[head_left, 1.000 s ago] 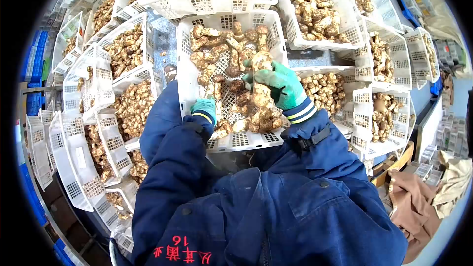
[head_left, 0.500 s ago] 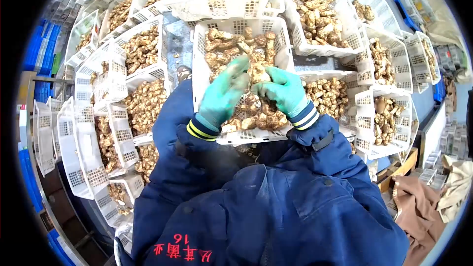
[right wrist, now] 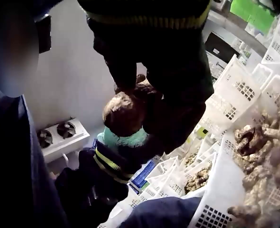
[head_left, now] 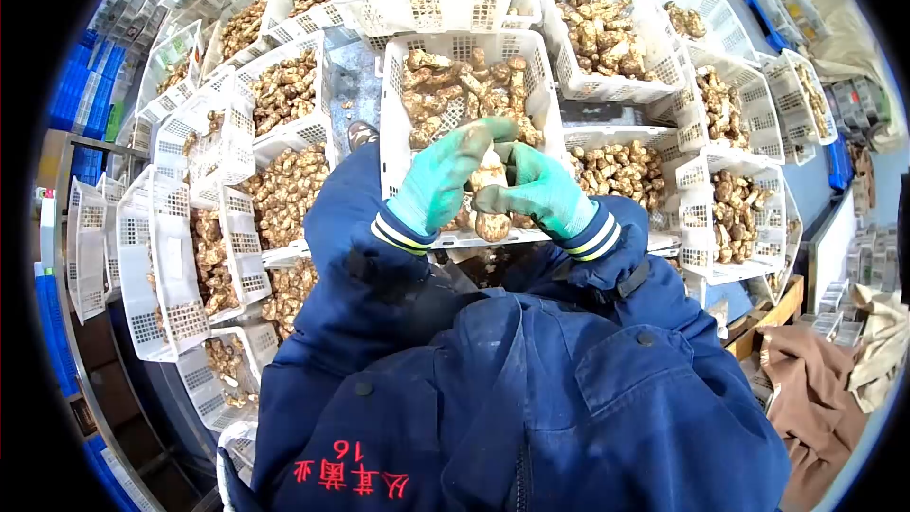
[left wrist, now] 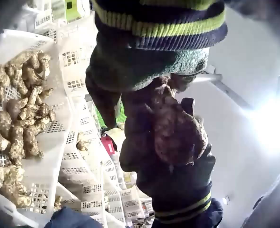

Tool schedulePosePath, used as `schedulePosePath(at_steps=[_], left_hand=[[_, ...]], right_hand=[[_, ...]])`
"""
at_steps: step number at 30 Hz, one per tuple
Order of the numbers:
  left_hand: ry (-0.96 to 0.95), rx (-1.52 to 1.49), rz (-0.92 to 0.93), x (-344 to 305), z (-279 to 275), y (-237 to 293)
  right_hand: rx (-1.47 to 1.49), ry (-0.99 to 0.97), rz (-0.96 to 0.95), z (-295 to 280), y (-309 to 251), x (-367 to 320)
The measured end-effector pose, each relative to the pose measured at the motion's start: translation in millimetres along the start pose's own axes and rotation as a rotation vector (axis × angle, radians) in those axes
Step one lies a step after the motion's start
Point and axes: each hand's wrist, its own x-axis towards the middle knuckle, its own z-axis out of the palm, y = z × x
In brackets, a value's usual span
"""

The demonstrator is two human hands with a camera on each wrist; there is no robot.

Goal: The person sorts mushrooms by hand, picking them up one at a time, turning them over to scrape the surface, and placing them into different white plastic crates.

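Note:
Both hands wear green gloves and meet over the near side of a white perforated crate (head_left: 391,147) of mushrooms. Between them is a brown-and-cream mushroom (head_left: 492,226), its rounded end pointing toward the body. My right hand (head_left: 545,192) pinches it from the right with thumb and fingers. From the left, my left hand (head_left: 438,178) holds it, its fingers reaching over the far end. In the left wrist view the mushroom (left wrist: 178,135) is dark, below the left hand (left wrist: 140,69). The right wrist view shows the mushroom (right wrist: 124,114) beside the shadowed right hand (right wrist: 166,85).
Several white crates of mushrooms surround the crate at hand, including one on the left (head_left: 318,133) and one on the right (head_left: 654,137). Another crate (head_left: 427,14) stands just beyond it. Brown cloth (head_left: 806,398) lies at the lower right.
The left hand has risen from the crate's near left side to meet the right hand at the mushroom. Both hands have come closer to the body, and the mushroom's rounded end now points down.

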Motion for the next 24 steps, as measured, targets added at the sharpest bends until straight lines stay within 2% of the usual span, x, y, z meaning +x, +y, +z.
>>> schedulePosePath(at_steps=[2, 5, 6, 8, 9, 11, 12, 13, 15, 16, 17, 18, 19, 21, 22, 23, 24], left_hand=[[-0.05, 0.057, -0.075, -6, 3, 12], [0.019, 0.072, 0.076, -9, 3, 8], [0.109, 0.11, 0.101, -11, 6, 6], [0.294, 0.184, 0.151, -18, 15, 8], [0.294, 0.233, 0.153, -23, 16, 15], [0.296, 0.327, 0.158, -31, 16, 33], [0.335, 0.504, 0.158, -30, 13, 32], [0.354, 0.449, 0.192, -29, 11, 27], [0.389, 0.338, 0.257, -28, 7, 13], [0.392, 0.486, 0.286, -26, -3, 9], [0.415, 0.573, 0.207, -27, -7, 12], [0.426, 0.628, 0.192, -29, -10, 15], [0.437, 0.685, 0.177, -30, -13, 19], [0.555, 0.252, 0.071, -26, -15, 23], [0.529, 0.093, 0.031, -29, -19, 27], [0.508, 0.173, -0.145, -29, -22, 34], [0.454, 0.164, -0.033, -31, -26, 24]], right_hand=[[0.062, -0.032, -0.008, 2, 3, -3], [0.177, -0.019, 0.045, 14, -1, -2], [0.447, -0.035, 0.087, 15, 1, -3], [0.359, 0.065, 0.082, 17, -2, -6], [0.315, 0.11, 0.08, 19, -5, -7], [0.081, 0.061, 0.114, 16, -12, -9], [0.023, 0.047, 0.107, 16, -12, -9], [-0.034, 0.034, 0.1, 18, -12, -11], [0.017, 0.063, 0.065, 22, -20, -15], [-0.012, 0.056, 0.057, 22, -20, -15], [-0.04, 0.049, 0.049, 22, -19, -16], [0.129, -0.012, 0.054, 25, -5, -10], [0.013, -0.014, -0.028, 22, -2, -11], [-0.22, -0.016, -0.192, 17, -10, -14], [-0.173, -0.018, -0.167, 16, -13, -15], [-0.126, -0.018, -0.142, 16, -16, -16], [-0.057, -0.009, -0.016, 16, -24, -16]])
